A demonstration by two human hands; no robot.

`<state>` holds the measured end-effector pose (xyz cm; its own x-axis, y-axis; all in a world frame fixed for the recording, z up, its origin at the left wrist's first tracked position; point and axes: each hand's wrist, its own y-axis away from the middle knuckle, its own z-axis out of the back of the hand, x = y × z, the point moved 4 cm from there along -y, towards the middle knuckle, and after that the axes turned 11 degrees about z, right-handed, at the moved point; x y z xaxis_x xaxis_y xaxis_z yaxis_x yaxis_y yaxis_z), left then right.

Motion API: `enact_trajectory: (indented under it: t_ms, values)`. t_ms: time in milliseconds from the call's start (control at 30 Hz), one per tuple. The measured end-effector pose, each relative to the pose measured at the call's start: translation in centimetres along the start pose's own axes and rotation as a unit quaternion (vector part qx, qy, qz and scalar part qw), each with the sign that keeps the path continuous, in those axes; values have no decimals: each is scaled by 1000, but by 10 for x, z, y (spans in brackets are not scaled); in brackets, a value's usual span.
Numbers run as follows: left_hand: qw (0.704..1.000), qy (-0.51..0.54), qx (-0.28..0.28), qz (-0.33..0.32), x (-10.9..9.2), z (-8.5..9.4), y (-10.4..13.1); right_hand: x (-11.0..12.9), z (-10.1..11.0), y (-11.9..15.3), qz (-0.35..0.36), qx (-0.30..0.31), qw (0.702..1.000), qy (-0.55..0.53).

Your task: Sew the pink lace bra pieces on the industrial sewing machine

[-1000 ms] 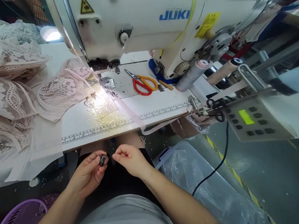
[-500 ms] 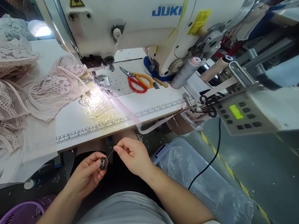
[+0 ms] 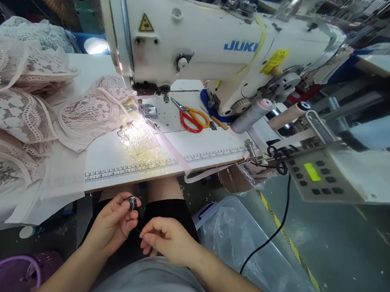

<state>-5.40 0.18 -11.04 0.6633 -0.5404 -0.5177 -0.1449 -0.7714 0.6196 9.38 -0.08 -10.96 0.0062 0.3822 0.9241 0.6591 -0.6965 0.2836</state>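
Note:
A small dark metal bobbin case (image 3: 132,203) is pinched between the thumb and fingers of my left hand (image 3: 115,221), just below the table edge. To its right and slightly lower is my right hand (image 3: 168,240), its thumb and fingers pressed together on a thin thread (image 3: 138,230) that shows faintly between the hands. Above them stands a white sewing machine (image 3: 201,46). Red and orange scissors (image 3: 193,119) lie on its bed. Pale pink lace bra pieces (image 3: 88,110) rest at the needle area.
Piled lace pieces (image 3: 8,112) cover the table's left side. Thread cones (image 3: 252,115) and a control panel (image 3: 315,174) are at the right. Below are a clear plastic bin (image 3: 239,247) and a purple basket (image 3: 13,270). A black cable (image 3: 280,224) hangs down.
My right hand has moved down, from above the bobbin case to below it. My left hand has shifted slightly up and left. The view has tilted up, showing more of the room.

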Motion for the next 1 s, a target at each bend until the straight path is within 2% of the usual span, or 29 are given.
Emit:
enact_trajectory:
  t_ms: [100,167,200,300,367,433,500,567,633,667,733,800,900,933,1000]
  values:
    - [997,47,36,48,4,2,-4,-32,11,-12,-52,-132,980,-138]
    - [996,59,18,57,6,9,-9,-37,28,-13,-46,-216,961,-165]
    - [997,60,4,56,6,15,-13,-36,38,-10,-40,-238,957,-162]
    - [997,62,-27,42,4,32,-26,-20,68,3,-15,-231,970,-74]
    - [997,66,-37,31,0,41,-35,-10,83,15,-9,-184,982,31]
    - [996,70,-44,19,-5,47,-44,-2,93,27,-24,-121,980,158]
    - [996,76,-49,7,-11,49,-52,4,100,35,-57,-64,946,311]
    - [995,83,-51,-5,-16,50,-59,14,106,39,-96,-30,873,478]
    - [995,82,-52,-16,-20,51,-65,34,111,39,-114,-27,803,584]
    - [995,78,-53,-21,-21,51,-68,46,112,37,-109,-35,785,609]
    - [996,68,-54,-31,-21,53,-74,76,115,26,-78,-69,773,626]
    - [997,50,-47,-40,-19,55,-79,109,120,5,-39,-126,754,643]
    - [998,18,-32,-52,-15,56,-79,153,133,-44,9,-218,691,689]
    - [998,-3,-30,-55,-14,55,-76,164,138,-64,18,-232,672,703]
    - [997,-60,-24,-52,-10,52,-66,180,146,-101,17,-241,656,715]
